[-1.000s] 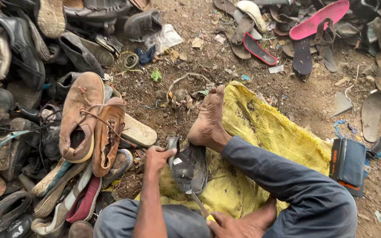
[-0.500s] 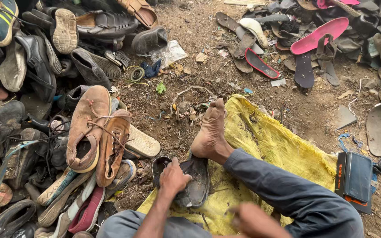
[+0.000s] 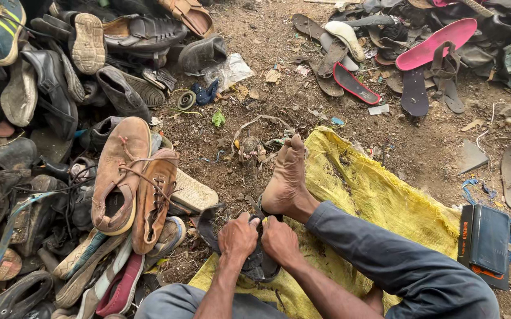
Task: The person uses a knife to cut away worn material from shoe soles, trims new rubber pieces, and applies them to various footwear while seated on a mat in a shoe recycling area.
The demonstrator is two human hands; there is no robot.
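Both my hands grip a worn black sandal (image 3: 254, 260) that lies on a yellow sack (image 3: 379, 195) spread on the dirt. My left hand (image 3: 237, 238) holds its left part, fingers curled over the top edge. My right hand (image 3: 280, 241) grips it right beside the left, the two hands touching. My bare foot (image 3: 285, 177) rests sole down just above the hands, its heel against the sandal. My leg in grey trousers (image 3: 397, 260) stretches across the sack to the right.
A big heap of old shoes fills the left side, with a tan laced pair (image 3: 134, 183) nearest. Loose soles, among them a pink one (image 3: 435, 42), lie at the top right. A black box (image 3: 484, 243) sits by the sack's right edge.
My right hand has come up from below and closed on the sandal beside my left hand. The view has tipped a little downward.
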